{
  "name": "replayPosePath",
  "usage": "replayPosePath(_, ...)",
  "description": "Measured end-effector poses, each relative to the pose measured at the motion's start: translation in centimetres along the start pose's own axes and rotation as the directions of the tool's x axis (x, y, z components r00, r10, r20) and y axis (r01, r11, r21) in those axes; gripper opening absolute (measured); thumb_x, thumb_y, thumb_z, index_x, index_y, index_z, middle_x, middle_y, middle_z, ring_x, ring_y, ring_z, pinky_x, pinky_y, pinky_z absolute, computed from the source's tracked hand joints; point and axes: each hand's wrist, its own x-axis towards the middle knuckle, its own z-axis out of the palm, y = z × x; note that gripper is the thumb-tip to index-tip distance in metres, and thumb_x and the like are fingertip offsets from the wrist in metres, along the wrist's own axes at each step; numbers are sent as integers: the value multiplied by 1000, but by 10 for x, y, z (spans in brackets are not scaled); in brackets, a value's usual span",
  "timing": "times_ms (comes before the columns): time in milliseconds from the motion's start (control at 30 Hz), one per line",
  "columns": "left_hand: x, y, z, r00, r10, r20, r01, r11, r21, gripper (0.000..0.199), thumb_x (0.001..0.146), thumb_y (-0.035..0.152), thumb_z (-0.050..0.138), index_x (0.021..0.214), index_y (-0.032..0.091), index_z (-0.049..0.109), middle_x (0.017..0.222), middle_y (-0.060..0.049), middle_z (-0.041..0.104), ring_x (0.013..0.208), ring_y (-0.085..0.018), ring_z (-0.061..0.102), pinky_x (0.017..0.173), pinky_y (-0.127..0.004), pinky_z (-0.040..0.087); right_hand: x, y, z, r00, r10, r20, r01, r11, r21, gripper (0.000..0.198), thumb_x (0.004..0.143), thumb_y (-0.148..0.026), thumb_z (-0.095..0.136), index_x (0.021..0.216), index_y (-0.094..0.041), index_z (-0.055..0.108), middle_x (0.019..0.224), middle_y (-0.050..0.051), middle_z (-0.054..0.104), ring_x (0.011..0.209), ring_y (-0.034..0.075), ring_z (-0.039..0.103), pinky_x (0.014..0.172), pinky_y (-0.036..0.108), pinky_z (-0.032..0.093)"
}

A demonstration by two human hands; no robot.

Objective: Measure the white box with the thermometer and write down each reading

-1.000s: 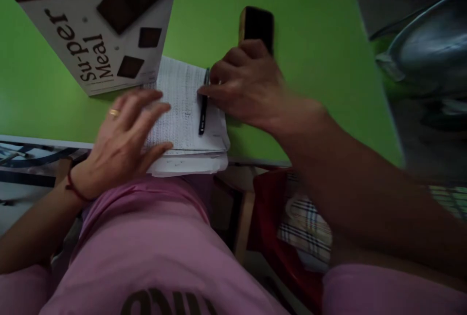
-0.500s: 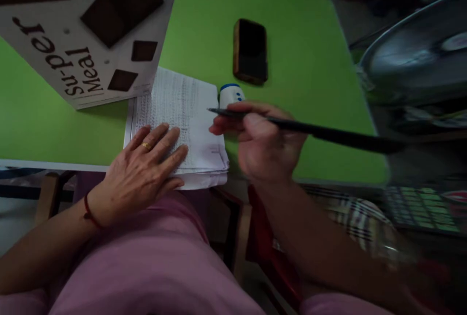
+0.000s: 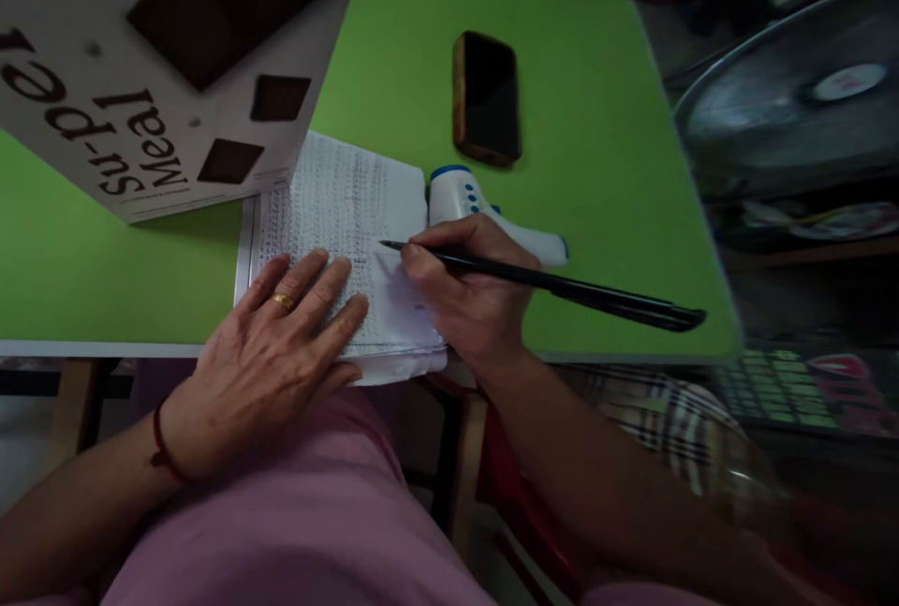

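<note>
A stack of papers (image 3: 344,189) filled with dense handwriting lies at the table's near edge. My left hand (image 3: 287,334) rests flat on its lower left part, fingers spread, a gold ring on one finger. Between the fingers of my right hand (image 3: 478,297) is a black pen (image 3: 596,292), its tip over the right side of the written page. Whether the tip touches the paper I cannot tell. Just behind my right hand lies a white and blue infrared thermometer (image 3: 453,194), partly covered by that hand.
A large white box (image 3: 161,119) printed "Su-per Meal" stands at the left, over the papers' corner. A dark phone (image 3: 486,98) lies farther back on the green table (image 3: 590,119). Beyond the right edge are a round metal lid or tray (image 3: 773,110) and plaid cloth (image 3: 667,409).
My right hand has come down and left onto the page with the pen, uncovering more of the thermometer. My left hand stays on the papers. The whole view has shifted slightly.
</note>
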Motion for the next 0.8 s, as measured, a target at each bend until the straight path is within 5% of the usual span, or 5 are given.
replayPosePath(400,0,0,-1,1000,-13,15,13,1000,-3,44,99,40,58,136,15,57,150,-14,47,142,-32,41,118,-53,37,3,4,2,997,-72,35,73,996,-48,16,86,-31,64,74,-21,63,63,-3,62,54,12,57,53,26,49)
replayPosePath(800,1,1,-2,1000,-16,18,16,1000,-3,44,99,40,58,136,15,55,150,-14,47,142,-32,41,119,-52,36,2,5,2,994,-104,39,106,993,-51,9,83,-20,63,75,-21,61,63,-4,60,54,10,55,53,24,49)
